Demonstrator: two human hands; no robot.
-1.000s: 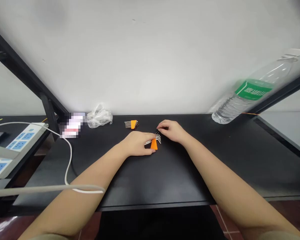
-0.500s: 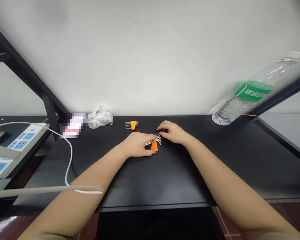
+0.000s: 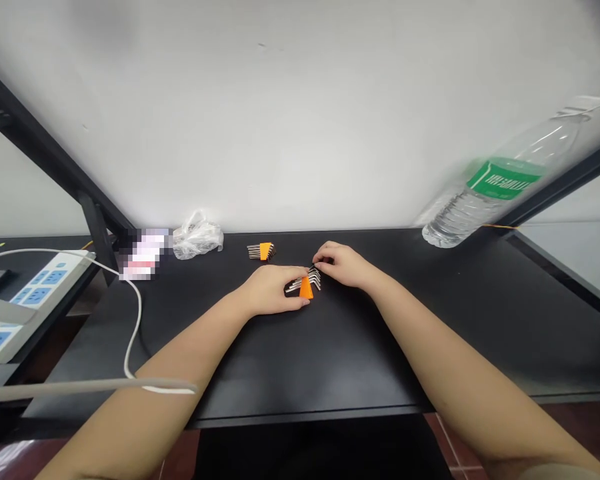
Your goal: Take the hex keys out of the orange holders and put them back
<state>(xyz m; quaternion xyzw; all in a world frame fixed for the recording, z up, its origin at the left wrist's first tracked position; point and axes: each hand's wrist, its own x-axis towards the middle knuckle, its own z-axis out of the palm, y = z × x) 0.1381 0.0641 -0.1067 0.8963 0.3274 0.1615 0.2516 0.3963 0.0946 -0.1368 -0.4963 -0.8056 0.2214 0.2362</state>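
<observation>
An orange hex key holder [image 3: 307,288] lies on the black table, its silver L-shaped hex keys [image 3: 314,279] fanned out with their bent ends to the right. My left hand [image 3: 275,290] grips the holder between thumb and fingers from the left side. At the far end of the row, the thumb and fingertips of my right hand [image 3: 341,263] are pinched on a dark hex key [image 3: 314,267], mostly covered by the fingers. Behind my left hand rests a second orange holder with hex keys [image 3: 266,251], touched by neither hand.
A crumpled clear plastic bag [image 3: 197,237] lies at the back left beside a blurred-out item [image 3: 145,255]. A large water bottle [image 3: 500,179] stands at the back right. Power strips [image 3: 35,293] sit at left, and a white cable [image 3: 139,313] loops over my left forearm.
The dark hex key under my right fingertips sits closer to the holder's row. More of the silver keys shows left of the holder. The view has shifted slightly; both hands keep their places.
</observation>
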